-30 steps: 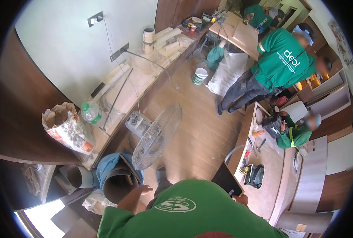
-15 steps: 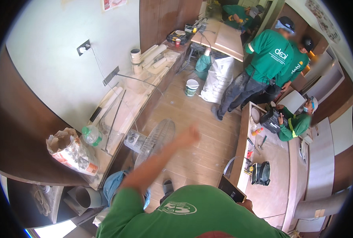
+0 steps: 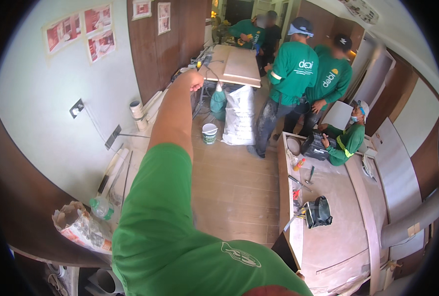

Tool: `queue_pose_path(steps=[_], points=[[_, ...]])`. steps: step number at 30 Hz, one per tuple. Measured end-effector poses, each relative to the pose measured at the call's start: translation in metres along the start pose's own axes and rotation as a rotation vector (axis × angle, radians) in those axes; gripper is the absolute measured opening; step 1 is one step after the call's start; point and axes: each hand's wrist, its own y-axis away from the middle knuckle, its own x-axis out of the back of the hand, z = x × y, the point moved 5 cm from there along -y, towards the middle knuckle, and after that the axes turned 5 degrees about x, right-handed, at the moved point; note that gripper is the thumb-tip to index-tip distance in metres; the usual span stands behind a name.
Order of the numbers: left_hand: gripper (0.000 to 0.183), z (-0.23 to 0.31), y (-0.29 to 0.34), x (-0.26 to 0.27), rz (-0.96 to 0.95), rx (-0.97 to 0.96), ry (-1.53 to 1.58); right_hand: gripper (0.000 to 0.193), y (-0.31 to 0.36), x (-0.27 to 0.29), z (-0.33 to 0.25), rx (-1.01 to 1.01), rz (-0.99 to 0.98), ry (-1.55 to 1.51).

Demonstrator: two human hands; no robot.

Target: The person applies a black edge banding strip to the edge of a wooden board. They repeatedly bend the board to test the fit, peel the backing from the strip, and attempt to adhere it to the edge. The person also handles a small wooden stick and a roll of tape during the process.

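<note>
My left arm stretches far forward and up in its green sleeve. At its end my left hand (image 3: 191, 79) is curled closed, with nothing seen in it. Behind it in the picture lies a work table (image 3: 218, 53) with a pale board (image 3: 243, 64) on top. Only a sliver of my right hand (image 3: 300, 275) shows at the lower edge, past my green shirt, beside a dark flat panel (image 3: 284, 252). Its fingers are hidden, so its grip cannot be made out.
Co-workers in green shirts (image 3: 294, 74) stand ahead; one sits with a black case (image 3: 315, 146). A long counter (image 3: 335, 246) at right carries a tool bag (image 3: 318, 213) and hammer (image 3: 309, 175). White sack (image 3: 239, 118) and bucket (image 3: 209, 133) stand on the floor; a plastic bottle (image 3: 101, 207) at left.
My left arm has risen and reached farther forward, now covering part of the left bench. The view has tilted up and turned right; the fan is out of sight behind my arm.
</note>
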Motion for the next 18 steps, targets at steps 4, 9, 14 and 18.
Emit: queue_pose_path(steps=[4, 9, 14, 18], points=[[0.010, 0.044, 0.013, -0.014, 0.003, 0.019, -0.111, 0.054, -0.007, -0.016, 0.019, -0.085, -0.032, 0.011], [0.011, 0.074, 0.033, -0.037, -0.020, 0.049, -0.186, 0.054, -0.042, -0.015, 0.024, -0.137, -0.101, 0.032], [0.010, 0.101, 0.043, -0.062, 0.000, 0.047, -0.192, 0.055, -0.071, -0.011, 0.037, -0.131, -0.144, 0.028], [0.011, 0.124, 0.035, -0.083, -0.060, 0.096, -0.272, 0.055, -0.078, -0.012, 0.056, -0.129, -0.179, 0.028]])
